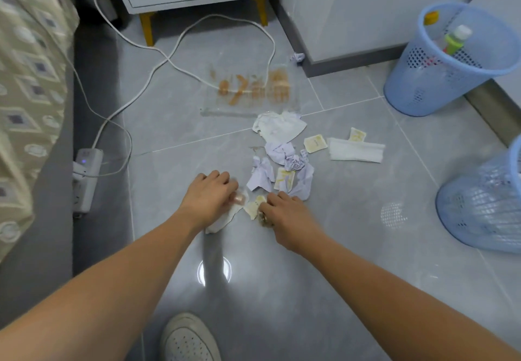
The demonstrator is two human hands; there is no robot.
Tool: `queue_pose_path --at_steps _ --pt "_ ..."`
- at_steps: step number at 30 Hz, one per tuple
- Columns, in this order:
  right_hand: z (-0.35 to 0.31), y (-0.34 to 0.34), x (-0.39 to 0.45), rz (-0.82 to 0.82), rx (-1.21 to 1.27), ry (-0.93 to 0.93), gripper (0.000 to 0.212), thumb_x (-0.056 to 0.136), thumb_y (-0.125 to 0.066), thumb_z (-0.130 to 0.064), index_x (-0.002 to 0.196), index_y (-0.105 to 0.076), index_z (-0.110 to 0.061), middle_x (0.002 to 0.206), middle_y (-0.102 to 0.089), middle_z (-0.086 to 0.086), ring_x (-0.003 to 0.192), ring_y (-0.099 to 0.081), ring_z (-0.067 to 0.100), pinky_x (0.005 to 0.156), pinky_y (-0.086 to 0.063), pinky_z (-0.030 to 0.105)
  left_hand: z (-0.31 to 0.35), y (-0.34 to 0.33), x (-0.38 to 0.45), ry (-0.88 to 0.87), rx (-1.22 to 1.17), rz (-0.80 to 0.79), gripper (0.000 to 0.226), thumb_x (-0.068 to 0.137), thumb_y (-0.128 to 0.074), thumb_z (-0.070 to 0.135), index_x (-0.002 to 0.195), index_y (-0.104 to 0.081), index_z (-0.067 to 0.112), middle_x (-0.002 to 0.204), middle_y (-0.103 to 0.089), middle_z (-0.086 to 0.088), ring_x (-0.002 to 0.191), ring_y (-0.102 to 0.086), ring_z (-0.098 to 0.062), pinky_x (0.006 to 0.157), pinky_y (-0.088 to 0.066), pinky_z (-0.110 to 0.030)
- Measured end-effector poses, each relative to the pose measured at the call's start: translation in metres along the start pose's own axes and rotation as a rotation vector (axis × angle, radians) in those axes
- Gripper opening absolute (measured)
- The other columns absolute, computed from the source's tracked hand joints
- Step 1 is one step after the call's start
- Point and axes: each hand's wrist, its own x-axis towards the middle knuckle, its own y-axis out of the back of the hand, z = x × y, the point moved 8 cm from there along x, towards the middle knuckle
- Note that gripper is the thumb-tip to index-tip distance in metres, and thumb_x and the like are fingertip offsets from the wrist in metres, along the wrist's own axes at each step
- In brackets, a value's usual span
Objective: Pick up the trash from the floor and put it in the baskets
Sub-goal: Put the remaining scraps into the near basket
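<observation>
Bottle [456, 40] already in far basket [439, 78]. Lots of paper [282, 128] left on floor [352, 234]. Left hand [210, 197] grabbing tissue [222, 221], right hand [284, 217] pinching scrap [253, 205].

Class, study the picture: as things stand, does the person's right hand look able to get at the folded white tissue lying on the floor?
Probably yes. The right hand is low over the paper scraps, and the folded white tissue lies uncovered on bare floor beyond it, nothing between them, though the hand already seems busy with a scrap.

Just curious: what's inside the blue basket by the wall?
The blue basket holds a bottle with a white cap and some reddish trash; its mesh wall hides whatever lies deeper.
</observation>
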Motion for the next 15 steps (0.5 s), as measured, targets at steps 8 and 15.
queue_pose_path --at_steps 8,15 --pt "0.069 0.102 -0.032 0.251 0.456 -0.369 0.031 0.08 -0.069 -0.027 0.106 -0.055 -0.021 0.105 -0.056 -0.004 0.09 -0.057 0.024 0.074 -0.049 0.041 0.039 0.117 0.012 0.055 -0.455 0.292 0.018 0.093 -0.057 0.045 0.103 -0.053 0.03 0.089 -0.062 0.015 0.087 -0.054 -0.015 0.068 -0.047 -0.036" --pt "0.148 0.209 -0.065 0.54 0.452 -0.4 0.033 0.075 -0.075 -0.032 0.102 -0.057 -0.029 0.098 -0.054 -0.01 0.088 -0.057 0.015 0.076 -0.051 0.041 0.119 0.222 0.083 -0.06 -0.779 0.405 0.019 0.09 -0.066 0.035 0.096 -0.049 0.031 0.085 -0.062 0.014 0.079 -0.059 0.001 0.066 -0.048 -0.032"
